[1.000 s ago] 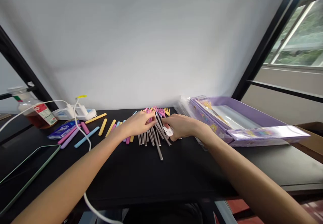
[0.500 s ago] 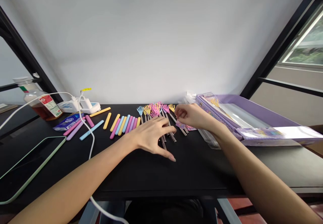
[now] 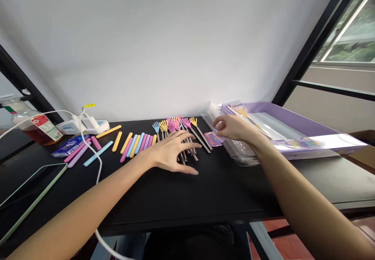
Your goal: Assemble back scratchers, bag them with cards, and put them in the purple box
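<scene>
My left hand [image 3: 172, 150] hovers palm down, fingers spread, over a bundle of telescopic back scratchers [image 3: 200, 137] with metal rods and pink, yellow and blue hand-shaped heads. It covers part of the rods; I cannot tell whether it touches them. To the right of the bundle, my right hand [image 3: 234, 128] has its fingers curled, with the fingertips at the edge of a small printed purple-pink card [image 3: 213, 139]. Left of my left hand lies a row of pastel handle sleeves [image 3: 137, 145]. Clear plastic bags [image 3: 238, 152] lie under and beside my right hand.
A purple box [image 3: 272, 107] stands at the right, with a yellow back scratcher [image 3: 252, 120] in it. On the left are more sleeves [image 3: 98, 153], a blue packet [image 3: 70, 145], a power strip [image 3: 96, 127], a white cable [image 3: 99, 174], a phone [image 3: 32, 197] and a bottle [image 3: 38, 125].
My right hand has shifted right, and the card now lies more to the right of the rods. My left hand stays spread over the bundle. The whole view has turned slightly right.
</scene>
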### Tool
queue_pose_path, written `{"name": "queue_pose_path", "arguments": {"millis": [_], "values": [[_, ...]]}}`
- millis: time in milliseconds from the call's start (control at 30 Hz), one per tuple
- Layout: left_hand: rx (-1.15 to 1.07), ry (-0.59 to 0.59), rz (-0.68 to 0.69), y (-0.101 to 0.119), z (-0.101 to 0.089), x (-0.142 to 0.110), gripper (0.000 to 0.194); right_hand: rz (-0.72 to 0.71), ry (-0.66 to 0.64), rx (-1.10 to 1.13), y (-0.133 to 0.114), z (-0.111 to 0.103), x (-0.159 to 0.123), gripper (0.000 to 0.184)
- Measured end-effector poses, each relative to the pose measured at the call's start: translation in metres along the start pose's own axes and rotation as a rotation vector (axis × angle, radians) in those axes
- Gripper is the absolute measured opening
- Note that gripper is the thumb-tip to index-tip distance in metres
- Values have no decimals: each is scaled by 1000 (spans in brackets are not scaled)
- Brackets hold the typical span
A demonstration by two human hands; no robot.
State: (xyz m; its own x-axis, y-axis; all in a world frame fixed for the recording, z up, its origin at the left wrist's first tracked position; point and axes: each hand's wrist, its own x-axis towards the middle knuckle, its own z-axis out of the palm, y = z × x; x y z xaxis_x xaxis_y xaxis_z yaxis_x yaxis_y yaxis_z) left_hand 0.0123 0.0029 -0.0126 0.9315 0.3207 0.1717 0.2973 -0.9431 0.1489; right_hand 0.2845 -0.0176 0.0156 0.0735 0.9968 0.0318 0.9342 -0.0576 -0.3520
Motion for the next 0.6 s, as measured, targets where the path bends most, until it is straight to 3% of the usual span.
{"name": "queue_pose_path", "arguments": {"millis": [300, 600], "values": [[3, -93, -53, 10, 8, 43, 76, -32, 141, -125, 5, 20, 10, 31], [-22, -55, -73, 5, 6, 24, 68, 13, 182, -206, -14, 26, 0, 28]]}}
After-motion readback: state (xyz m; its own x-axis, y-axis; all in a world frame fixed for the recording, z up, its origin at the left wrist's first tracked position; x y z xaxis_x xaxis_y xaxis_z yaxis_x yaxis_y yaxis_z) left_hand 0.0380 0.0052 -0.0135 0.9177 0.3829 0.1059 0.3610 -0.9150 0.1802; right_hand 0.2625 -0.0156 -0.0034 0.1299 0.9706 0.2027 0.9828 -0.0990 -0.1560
